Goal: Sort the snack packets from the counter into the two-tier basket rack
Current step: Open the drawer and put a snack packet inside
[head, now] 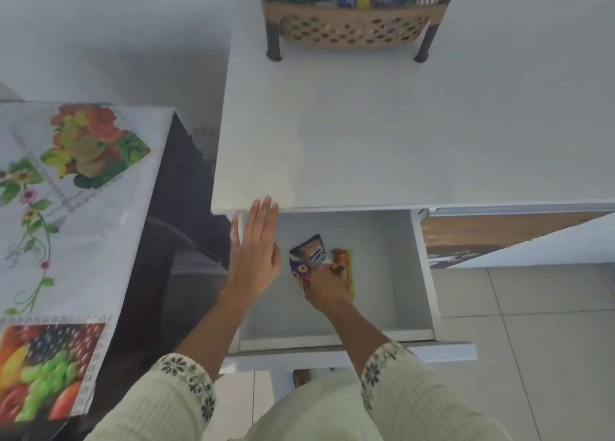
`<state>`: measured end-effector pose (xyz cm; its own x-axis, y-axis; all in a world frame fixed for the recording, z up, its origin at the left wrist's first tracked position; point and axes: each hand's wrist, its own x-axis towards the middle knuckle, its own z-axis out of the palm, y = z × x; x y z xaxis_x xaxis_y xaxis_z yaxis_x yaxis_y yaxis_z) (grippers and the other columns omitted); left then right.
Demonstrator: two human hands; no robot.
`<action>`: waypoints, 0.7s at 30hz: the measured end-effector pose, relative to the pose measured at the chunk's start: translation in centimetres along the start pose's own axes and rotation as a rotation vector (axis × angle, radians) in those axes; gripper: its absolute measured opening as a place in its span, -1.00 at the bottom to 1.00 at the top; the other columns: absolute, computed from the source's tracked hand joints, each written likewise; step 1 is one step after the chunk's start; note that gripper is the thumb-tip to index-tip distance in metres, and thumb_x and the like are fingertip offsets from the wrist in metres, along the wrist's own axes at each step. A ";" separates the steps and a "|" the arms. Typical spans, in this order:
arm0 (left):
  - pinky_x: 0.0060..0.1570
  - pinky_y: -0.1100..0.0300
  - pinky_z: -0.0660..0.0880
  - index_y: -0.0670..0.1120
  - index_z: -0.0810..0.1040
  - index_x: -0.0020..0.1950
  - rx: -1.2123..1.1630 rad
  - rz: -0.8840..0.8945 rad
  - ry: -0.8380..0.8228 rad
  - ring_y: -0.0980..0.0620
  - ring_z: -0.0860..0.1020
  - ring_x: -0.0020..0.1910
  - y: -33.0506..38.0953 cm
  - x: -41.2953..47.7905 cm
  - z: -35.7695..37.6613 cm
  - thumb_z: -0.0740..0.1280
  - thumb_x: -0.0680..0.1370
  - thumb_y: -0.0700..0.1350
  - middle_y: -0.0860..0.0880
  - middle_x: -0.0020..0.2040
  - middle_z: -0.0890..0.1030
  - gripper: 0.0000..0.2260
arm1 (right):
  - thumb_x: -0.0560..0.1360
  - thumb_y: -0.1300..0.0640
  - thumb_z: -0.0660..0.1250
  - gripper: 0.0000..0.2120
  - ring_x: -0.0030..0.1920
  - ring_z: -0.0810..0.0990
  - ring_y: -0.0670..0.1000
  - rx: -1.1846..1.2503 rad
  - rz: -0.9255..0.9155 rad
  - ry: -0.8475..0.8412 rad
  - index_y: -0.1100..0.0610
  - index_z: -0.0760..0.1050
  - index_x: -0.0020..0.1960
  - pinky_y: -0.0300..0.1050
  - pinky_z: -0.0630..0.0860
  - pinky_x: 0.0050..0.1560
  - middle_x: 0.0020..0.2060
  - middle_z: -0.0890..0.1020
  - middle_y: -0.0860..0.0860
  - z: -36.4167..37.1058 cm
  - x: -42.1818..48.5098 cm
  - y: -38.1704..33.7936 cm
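**Risk: three-packet grab may shed one on the way out of the drawer**

- White surface [366, 134] lies above and ahead of both hands. Its front edge overhangs the open drawer [422, 274].
- Two-tier basket rack [352, 14] stands well ahead of the hands at the back of the surface. Only one basket shows, with packets in it.
- Left hand [254, 257]: flat, fingers straight, holding nothing, by the drawer's left wall just under the surface edge.
- Right hand [324, 290]: down in the drawer, fingers curled round the snack packets [314, 250], a dark one, a purple one [299, 270] on the hand's left and an orange one [347, 267] on its right.

Likely failures:
- Slick film bunched in one grip, so the outer orange packet could slide free.
- A straight-up lift could clip the overhang.
- The reach to the rack is long, so the bunch may fan out.
- Left fingers could get pinched if the drawer closes.
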<state>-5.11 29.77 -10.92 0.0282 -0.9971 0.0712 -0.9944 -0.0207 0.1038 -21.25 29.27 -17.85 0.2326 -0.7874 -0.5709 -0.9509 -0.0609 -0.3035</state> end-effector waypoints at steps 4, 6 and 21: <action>0.50 -0.20 0.05 -0.12 0.04 0.60 0.025 0.001 -0.012 -0.04 0.00 0.59 -0.4 -0.1 0.1 0.29 0.51 -0.12 -0.05 0.61 0.04 -0.29 | 0.57 0.10 0.23 -0.70 0.18 0.58 0.21 0.121 0.054 -0.036 0.23 0.41 0.24 0.00 0.51 0.05 0.15 0.59 0.18 1.7 2.2 -2.9; 0.51 -0.18 0.05 -0.12 0.01 0.60 0.026 -0.006 -0.013 -0.03 -0.03 0.59 -0.3 -0.1 0.1 0.28 0.51 -0.11 -0.05 0.61 0.01 -0.28 | 0.59 0.10 0.21 -0.72 0.18 0.58 0.21 0.185 0.092 -0.001 0.23 0.42 0.23 -0.01 0.51 0.05 0.15 0.59 0.18 2.3 3.2 -3.6; 0.52 -0.15 0.03 -0.15 0.04 0.59 -0.064 -0.066 -0.206 -0.11 -0.07 0.59 0.6 -5.1 1.4 0.28 0.54 -0.13 -0.12 0.61 -0.07 -0.32 | 0.57 0.26 0.18 -0.62 0.24 0.52 0.22 0.277 0.042 -0.016 0.19 0.34 0.39 0.03 0.49 0.18 0.24 0.54 0.22 0.8 1.5 -0.2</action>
<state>-5.98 34.74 -12.61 0.0649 -0.9879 -0.1409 -0.9825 -0.0880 0.1645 -20.52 28.57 -19.27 0.1998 -0.7759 -0.5984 -0.8682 0.1429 -0.4752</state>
